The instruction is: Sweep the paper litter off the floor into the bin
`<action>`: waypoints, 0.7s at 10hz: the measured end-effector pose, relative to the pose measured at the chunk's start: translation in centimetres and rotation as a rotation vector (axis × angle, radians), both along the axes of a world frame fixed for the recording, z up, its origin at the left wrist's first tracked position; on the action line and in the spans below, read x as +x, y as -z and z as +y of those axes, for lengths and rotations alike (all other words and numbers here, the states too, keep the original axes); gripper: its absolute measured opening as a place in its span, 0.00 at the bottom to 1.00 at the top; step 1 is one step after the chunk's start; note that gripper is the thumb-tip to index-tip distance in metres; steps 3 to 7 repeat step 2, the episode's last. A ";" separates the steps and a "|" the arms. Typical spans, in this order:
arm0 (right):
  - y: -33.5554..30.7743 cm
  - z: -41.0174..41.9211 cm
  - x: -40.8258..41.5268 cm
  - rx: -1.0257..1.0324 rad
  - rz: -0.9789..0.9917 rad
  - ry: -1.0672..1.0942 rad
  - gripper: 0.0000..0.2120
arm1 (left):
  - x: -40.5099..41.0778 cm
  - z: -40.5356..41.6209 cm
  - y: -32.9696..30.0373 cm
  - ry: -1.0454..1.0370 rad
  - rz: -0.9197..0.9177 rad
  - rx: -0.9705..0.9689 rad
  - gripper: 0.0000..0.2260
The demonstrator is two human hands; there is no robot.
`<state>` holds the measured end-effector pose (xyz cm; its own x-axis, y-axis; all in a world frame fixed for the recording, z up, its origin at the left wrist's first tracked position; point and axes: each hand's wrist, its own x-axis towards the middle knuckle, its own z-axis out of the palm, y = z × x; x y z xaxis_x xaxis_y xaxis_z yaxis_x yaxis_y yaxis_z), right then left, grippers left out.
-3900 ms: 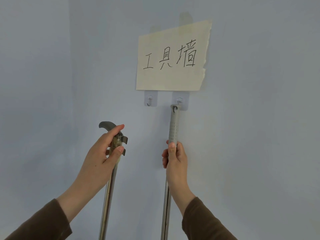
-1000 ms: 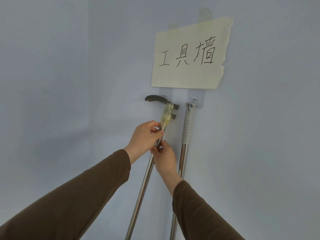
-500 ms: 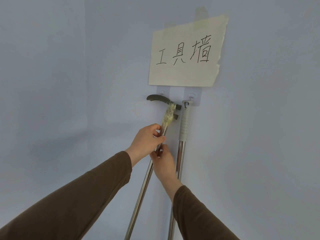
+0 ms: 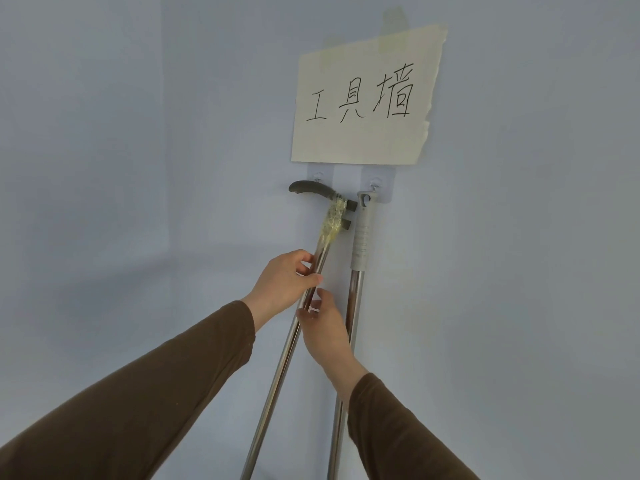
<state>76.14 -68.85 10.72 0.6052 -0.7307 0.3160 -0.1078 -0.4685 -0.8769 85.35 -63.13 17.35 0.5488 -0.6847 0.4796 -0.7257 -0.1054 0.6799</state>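
Observation:
Two long metal poles lean against a pale blue wall. The left pole has a dark curved handle with yellowish tape under it, lying against the left wall hook. My left hand grips this pole just below the tape. My right hand lies against the same pole a little lower, fingers on it; whether they curl round it is unclear. The right pole has a grey grip hanging from the right hook. The poles' lower ends, floor, litter and bin are out of view.
A cream paper sign with handwritten characters is taped to the wall above the two hooks. A wall corner runs down the left side of the view.
Since 3.9 s ago my right hand left the hung right pole and joined the left pole. The curved handle went up to the left hook. In the last second little moved.

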 end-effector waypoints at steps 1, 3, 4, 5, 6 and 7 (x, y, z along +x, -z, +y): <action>0.3 -0.1 -0.7 0.007 0.055 -0.012 0.28 | 0.0 0.4 0.6 -0.004 -0.004 0.005 0.17; 0.5 0.2 -1.5 0.001 0.071 -0.030 0.30 | 0.0 0.8 1.0 -0.008 -0.014 0.009 0.18; 0.5 0.2 -1.5 0.001 0.071 -0.030 0.30 | 0.0 0.8 1.0 -0.008 -0.014 0.009 0.18; 0.5 0.2 -1.5 0.001 0.071 -0.030 0.30 | 0.0 0.8 1.0 -0.008 -0.014 0.009 0.18; 0.5 0.2 -1.5 0.001 0.071 -0.030 0.30 | 0.0 0.8 1.0 -0.008 -0.014 0.009 0.18; 0.5 0.2 -1.5 0.001 0.071 -0.030 0.30 | 0.0 0.8 1.0 -0.008 -0.014 0.009 0.18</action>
